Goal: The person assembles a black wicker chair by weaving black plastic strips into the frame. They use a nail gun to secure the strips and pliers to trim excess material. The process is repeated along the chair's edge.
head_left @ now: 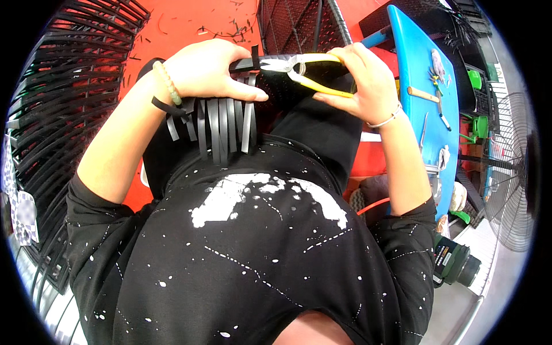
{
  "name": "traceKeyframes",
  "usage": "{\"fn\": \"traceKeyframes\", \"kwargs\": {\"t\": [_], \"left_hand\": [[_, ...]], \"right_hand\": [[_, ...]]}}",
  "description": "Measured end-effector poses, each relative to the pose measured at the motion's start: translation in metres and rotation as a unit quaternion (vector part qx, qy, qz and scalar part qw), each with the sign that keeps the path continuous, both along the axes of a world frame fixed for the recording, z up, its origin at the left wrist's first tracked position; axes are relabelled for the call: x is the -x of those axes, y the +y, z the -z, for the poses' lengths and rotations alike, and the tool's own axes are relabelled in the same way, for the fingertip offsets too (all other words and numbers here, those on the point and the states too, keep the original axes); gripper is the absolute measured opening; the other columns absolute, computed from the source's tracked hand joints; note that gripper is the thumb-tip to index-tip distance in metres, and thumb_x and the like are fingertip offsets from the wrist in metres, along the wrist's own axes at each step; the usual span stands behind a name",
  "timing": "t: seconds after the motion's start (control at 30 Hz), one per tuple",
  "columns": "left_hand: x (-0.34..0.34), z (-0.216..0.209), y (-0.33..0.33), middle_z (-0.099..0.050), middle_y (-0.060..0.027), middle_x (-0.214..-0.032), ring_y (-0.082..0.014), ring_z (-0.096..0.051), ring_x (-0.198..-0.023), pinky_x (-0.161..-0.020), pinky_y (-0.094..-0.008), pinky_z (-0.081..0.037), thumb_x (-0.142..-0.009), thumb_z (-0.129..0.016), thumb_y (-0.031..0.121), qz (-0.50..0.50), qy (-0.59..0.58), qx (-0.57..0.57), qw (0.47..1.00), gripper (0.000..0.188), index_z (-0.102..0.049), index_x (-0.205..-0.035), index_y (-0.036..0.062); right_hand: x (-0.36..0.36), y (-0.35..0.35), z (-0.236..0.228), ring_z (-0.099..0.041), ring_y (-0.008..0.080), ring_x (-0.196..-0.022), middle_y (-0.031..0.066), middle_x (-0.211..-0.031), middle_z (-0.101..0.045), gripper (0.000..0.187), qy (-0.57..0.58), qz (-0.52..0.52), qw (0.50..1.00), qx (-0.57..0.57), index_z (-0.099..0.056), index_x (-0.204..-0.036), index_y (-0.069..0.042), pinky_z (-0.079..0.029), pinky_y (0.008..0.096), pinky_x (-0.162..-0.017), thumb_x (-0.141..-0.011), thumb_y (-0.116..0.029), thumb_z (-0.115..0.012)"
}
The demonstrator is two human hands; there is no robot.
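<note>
My right hand (368, 77) is closed round the yellow handles of a pair of pliers (294, 63), which are spread apart. The metal jaws point left and meet a short upright black strip (256, 57) on a dark bar (240, 64). My left hand (204, 69) grips that bar from the left, its thumb stretched along the near side. Several flat black strips (221, 129) hang down below my left hand toward my lap. A loose strip end (167, 107) lies across my left wrist by the beaded bracelet. Part of the bar is hidden under my left fingers.
A blue table (411, 52) on the right bears a wooden-handled tool (422, 94) and other hand tools. Black strip-covered frames (63, 98) stand at the left. A black woven panel (299, 26) is ahead. Scraps litter the red floor (178, 23). A fan (509, 190) stands far right.
</note>
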State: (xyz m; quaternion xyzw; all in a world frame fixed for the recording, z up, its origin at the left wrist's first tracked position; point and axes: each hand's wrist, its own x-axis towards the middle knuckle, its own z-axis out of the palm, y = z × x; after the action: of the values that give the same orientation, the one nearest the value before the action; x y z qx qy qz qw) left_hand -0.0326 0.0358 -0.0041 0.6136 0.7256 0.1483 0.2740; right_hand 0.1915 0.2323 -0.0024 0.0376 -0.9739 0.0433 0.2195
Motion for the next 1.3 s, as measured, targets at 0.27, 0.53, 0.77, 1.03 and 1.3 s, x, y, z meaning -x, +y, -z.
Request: {"fn": "traceKeyframes", "kwargs": {"t": [0.27, 0.53, 0.77, 1.03, 1.3], "left_hand": [[-0.001, 0.002, 0.001, -0.065, -0.0139, -0.08, -0.029, -0.064, -0.078, -0.076, -0.0359, -0.051, -0.071, -0.08, 0.054, 0.009, 0.021, -0.003, 1.0, 0.059, -0.068, -0.093, 0.0003], [0.003, 0.004, 0.0, -0.064, -0.012, -0.079, -0.0267, -0.063, -0.076, -0.074, -0.035, -0.05, -0.073, -0.079, 0.055, 0.007, 0.007, -0.003, 1.0, 0.061, -0.068, -0.096, -0.0001], [0.001, 0.004, 0.002, -0.06, -0.0089, -0.072, -0.0181, -0.058, -0.068, -0.068, -0.0308, -0.048, -0.075, -0.08, 0.051, -0.007, -0.029, 0.006, 1.0, 0.057, -0.066, -0.092, -0.0008], [-0.002, 0.003, 0.0, -0.06, -0.0088, -0.066, -0.0166, -0.056, -0.062, -0.062, -0.0312, -0.046, -0.088, -0.07, 0.047, -0.004, -0.055, -0.012, 0.998, 0.049, -0.066, -0.086, -0.0019], [0.005, 0.009, 0.003, -0.067, -0.0153, -0.076, -0.0264, -0.064, -0.069, -0.07, -0.034, -0.05, -0.098, -0.055, 0.043, 0.015, -0.105, -0.044, 0.993, 0.047, -0.069, -0.097, -0.002]], "right_hand": [[0.015, 0.012, 0.004, -0.059, 0.0275, -0.088, 0.0066, -0.095, -0.056, 0.059, 0.003, -0.018, 0.998, -0.055, -0.059, -0.112, -0.01, -0.05, 0.037, -0.076, -0.067, -0.042, -0.082], [0.034, 0.007, -0.035, -0.063, 0.031, -0.084, 0.0101, -0.096, -0.064, 0.054, -0.101, -0.039, 0.99, -0.087, -0.062, -0.117, -0.009, -0.047, 0.0393, -0.069, -0.07, -0.032, -0.077], [0.011, 0.015, 0.006, -0.065, 0.0229, -0.081, 0.0006, -0.091, -0.065, 0.057, 0.007, 0.016, 0.991, -0.131, -0.064, -0.112, -0.014, -0.052, 0.0331, -0.071, -0.062, -0.029, -0.084], [-0.107, 0.068, 0.038, -0.062, 0.0243, -0.09, 0.0069, -0.096, -0.065, 0.068, 0.173, 0.379, 0.909, -0.018, -0.063, -0.119, -0.008, -0.051, 0.0372, -0.079, -0.066, -0.042, -0.089], [-0.316, 0.128, 0.099, -0.055, 0.0372, -0.123, 0.0215, -0.13, -0.059, 0.104, -0.148, 0.784, 0.6, 0.067, -0.057, -0.134, -0.008, -0.042, 0.0503, -0.102, -0.061, -0.079, -0.071]]}}
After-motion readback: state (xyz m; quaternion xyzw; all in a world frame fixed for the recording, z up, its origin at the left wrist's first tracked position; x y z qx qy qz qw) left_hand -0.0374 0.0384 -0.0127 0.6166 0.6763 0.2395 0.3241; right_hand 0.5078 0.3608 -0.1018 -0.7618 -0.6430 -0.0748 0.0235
